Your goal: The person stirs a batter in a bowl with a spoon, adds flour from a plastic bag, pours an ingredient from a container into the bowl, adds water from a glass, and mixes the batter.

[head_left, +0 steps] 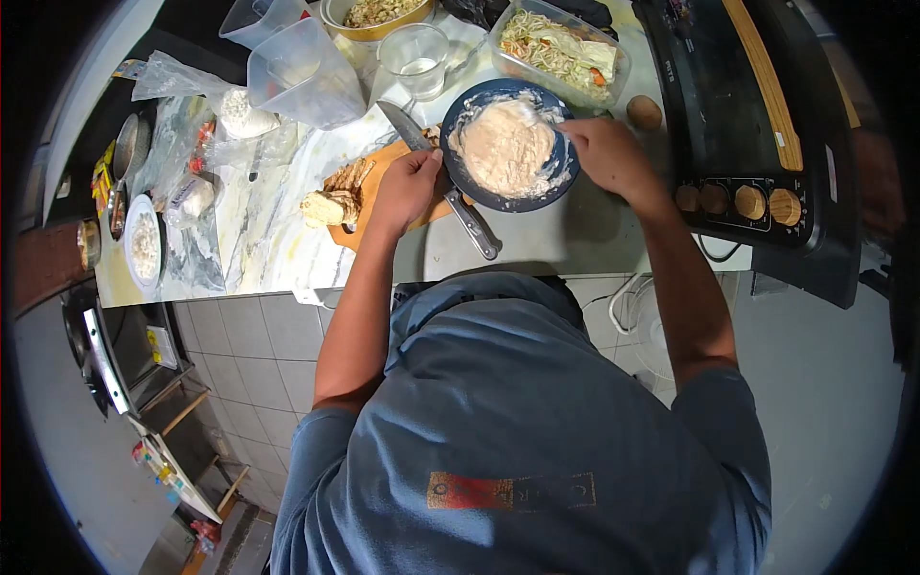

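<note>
A dark blue bowl (458, 177) holds thick, pale, lumpy batter (503, 144), some of it smeared up the inside wall. At the bowl's left rim, my left hand (407, 190) is closed, thumb and fingers pinching the edge. My right hand (613, 158) is closed at the right rim around a spoon-like utensil, mostly hidden by the fingers and batter. Beneath my left hand lies a large knife (470, 225), blade pointing away and handle towards me. It rests across a wooden cutting board (391, 153) bearing sliced, tan food pieces (333, 204).
Behind the bowl stand a clear container of shredded vegetables (561, 57), a glass cup (414, 62) and a plastic pitcher (307, 86). An egg (644, 113) sits near the black stove (733, 115). Leftward are plastic bags (244, 115) and a white plate (146, 244).
</note>
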### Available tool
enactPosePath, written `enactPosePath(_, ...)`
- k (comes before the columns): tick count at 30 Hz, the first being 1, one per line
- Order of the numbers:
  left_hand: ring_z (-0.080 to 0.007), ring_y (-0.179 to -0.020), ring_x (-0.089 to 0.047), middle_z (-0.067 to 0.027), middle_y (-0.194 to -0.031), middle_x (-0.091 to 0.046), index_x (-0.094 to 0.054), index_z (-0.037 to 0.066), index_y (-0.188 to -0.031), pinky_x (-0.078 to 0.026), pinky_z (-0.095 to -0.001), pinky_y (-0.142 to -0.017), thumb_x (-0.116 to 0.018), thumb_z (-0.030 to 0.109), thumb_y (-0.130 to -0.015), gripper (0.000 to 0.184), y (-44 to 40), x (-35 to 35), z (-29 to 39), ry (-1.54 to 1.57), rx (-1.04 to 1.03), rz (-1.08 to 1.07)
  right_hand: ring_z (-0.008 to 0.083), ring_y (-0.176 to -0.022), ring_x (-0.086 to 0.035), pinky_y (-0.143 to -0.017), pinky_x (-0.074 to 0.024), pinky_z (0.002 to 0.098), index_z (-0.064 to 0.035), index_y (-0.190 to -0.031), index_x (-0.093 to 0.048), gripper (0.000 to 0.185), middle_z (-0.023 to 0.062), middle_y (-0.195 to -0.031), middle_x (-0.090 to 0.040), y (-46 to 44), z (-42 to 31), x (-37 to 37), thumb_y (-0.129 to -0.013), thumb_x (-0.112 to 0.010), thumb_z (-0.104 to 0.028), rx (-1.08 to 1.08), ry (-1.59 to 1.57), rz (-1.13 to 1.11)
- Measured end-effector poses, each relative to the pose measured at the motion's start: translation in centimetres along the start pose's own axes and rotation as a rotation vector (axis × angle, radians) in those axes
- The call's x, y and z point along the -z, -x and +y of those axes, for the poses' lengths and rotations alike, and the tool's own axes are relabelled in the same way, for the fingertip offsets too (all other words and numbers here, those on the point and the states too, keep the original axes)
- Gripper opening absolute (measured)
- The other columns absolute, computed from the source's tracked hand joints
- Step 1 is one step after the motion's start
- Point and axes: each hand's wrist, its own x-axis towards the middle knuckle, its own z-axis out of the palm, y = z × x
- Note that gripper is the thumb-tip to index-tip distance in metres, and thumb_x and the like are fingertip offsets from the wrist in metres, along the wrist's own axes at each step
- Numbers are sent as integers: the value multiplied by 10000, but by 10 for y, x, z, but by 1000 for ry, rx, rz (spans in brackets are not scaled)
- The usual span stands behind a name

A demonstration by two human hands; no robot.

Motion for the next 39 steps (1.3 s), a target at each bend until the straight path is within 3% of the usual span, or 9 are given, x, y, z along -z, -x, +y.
enactPosePath(4, -91, -588, -456, 6, -644, -518, -648, -8, -837, -377, -281, -557, -534, 333, -1003, 396, 1, 5, -2, 69, 89, -34, 343, -897, -684, -771, -514, 375, -79, -1115, -702, 239, 196, -968, -693, 13, -13, -4, -951, -574, -196, -8, -209, -61)
enactPosePath(7, -89, -590, -457, 3, -650, -526, -645, -8, -831, -381, -278, -557, -531, 338, -1004, 404, 6, 8, 2, 136, 101, -42, 393, -892, -652, -781, -514, 459, -120, -1099, -710, 263, 207, -944, -673, 32, -30, 8, -924, -523, -179, 1, -247, -71)
enactPosePath(15, -148, -603, -509, -70, -665, -584, -647, -24, -834, -425, -329, -597, -545, 336, -989, 404, -2, 2, 2, -97, -42, -9, 382, -827, -663, -742, -521, 488, -140, -1056, -706, 273, 193, -850, -679, 49, -58, 19, -887, -491, -139, -112, 164, 68)
enactPosePath(20, -193, -617, -548, -144, -675, -612, -635, -47, -824, -453, -360, -642, -559, 310, -973, 394, -7, 3, 8, -170, -7, 2, 387, -774, -665, -709, -526, 468, -104, -1086, -707, 255, 192, -838, -685, 49, -40, 1, -904, -530, -132, -210, 168, 190)
enactPosePath(23, -184, -630, -561, -123, -705, -635, -639, -35, -857, -455, -349, -642, -572, 283, -963, 341, -9, 3, -6, -195, -78, 19, 387, -765, -666, -703, -530, 458, -107, -1091, -713, 235, 189, -829, -688, 54, -34, -30, -913, -566, -149, -237, -11, 214)
enactPosePath(25, -149, -638, -553, -85, -721, -629, -627, -20, -973, -448, -323, -627, -595, 214, -938, 239, -7, 1, -6, -16, -152, 78, 385, -783, -668, -716, -532, 465, -118, -1085, -708, 234, 183, -800, -682, 58, -40, -31, -898, -571, -148, -238, -177, 256)
enactPosePath(28, -111, -635, -523, -44, -700, -585, -576, 0, -1104, -433, -284, -618, -591, 130, -908, 236, 5, 13, 8, -107, -132, 32, 375, -778, -673, -709, -530, 463, -121, -1080, -715, 220, 187, -810, -685, 68, -52, -21, -900, -596, -163, -286, -342, 252)
enactPosePath(33, -69, -655, -462, 17, -714, -495, -486, -13, -1234, -396, -234, -618, -583, 21, -878, 371, 8, 20, 8, -9, -239, 29, 351, -739, -675, -663, -536, 455, -128, -1134, -695, 256, 167, -783, -683, 76, -56, -34, -909, -573, -145, -123, 70, 102)
enactPosePath(39, -53, -712, -430, 29, -798, -462, -443, -32, -1290, -351, -194, -641, -547, -63, -836, 467, 8, 27, 15, 261, -232, -69, 358, -736, -669, -649, -537, 458, -144, -1145, -687, 267, 168, -774, -677, 67, -40, -23, -906, -569, -149, -276, 191, 264)
